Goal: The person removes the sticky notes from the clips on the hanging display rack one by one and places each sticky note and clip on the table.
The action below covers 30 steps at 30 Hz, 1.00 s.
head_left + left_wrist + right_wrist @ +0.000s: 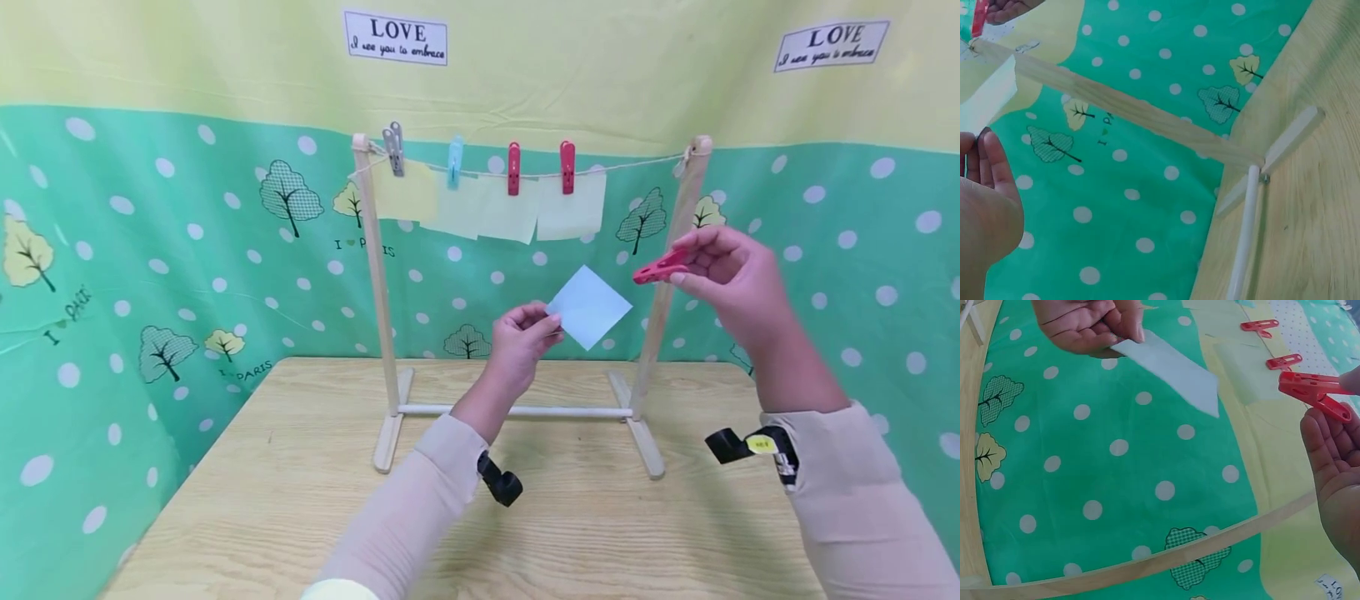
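Observation:
My left hand (523,337) pinches a light blue square of paper (591,307) by one corner, below the string line (630,165). In the right wrist view the paper (1175,372) juts out from between thumb and fingers. Up and to the right, my right hand (731,271) holds a red clothespin (660,267) by its handle end, in front of the right post (678,208). The pin (1313,392) points toward the paper, apart from it. On the line hang a yellow sheet (405,190) and several pale sheets (508,207), held by clothespins.
The line's wooden frame stands on a wooden table (315,500), its feet joined by a white crossbar (555,412). A grey pin (393,150), a blue pin (455,162) and two red pins (567,167) sit along the string. A patterned curtain (150,250) hangs behind.

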Motion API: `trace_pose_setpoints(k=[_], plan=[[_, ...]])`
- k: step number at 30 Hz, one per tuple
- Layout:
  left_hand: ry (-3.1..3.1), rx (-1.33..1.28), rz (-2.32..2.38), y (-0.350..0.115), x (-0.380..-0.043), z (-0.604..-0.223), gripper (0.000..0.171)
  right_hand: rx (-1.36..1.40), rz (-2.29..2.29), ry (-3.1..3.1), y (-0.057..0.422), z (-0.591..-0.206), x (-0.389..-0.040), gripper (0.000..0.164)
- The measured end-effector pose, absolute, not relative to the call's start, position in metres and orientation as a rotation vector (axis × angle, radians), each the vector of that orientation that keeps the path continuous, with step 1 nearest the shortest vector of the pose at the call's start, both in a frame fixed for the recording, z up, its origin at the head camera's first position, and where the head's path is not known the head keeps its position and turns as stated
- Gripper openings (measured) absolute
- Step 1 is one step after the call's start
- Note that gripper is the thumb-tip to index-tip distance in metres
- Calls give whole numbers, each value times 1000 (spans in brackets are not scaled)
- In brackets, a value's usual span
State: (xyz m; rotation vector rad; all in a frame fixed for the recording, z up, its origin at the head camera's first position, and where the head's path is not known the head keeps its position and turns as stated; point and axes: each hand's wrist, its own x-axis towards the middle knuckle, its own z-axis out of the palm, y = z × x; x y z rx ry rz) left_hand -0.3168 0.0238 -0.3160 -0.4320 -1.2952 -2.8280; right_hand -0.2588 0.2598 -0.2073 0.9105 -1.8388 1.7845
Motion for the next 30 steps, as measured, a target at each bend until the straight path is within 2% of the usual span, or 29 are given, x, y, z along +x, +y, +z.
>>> trace_pose_setpoints(k=[9, 30], plan=[[-1395, -439, -2785, 10, -312, -325, 22, 996, 1777, -1836, 264, -226, -253, 25], [-1392, -403, -2739, -38, -302, -346, 26, 773, 1756, -1909, 273, -270, -239, 26]])
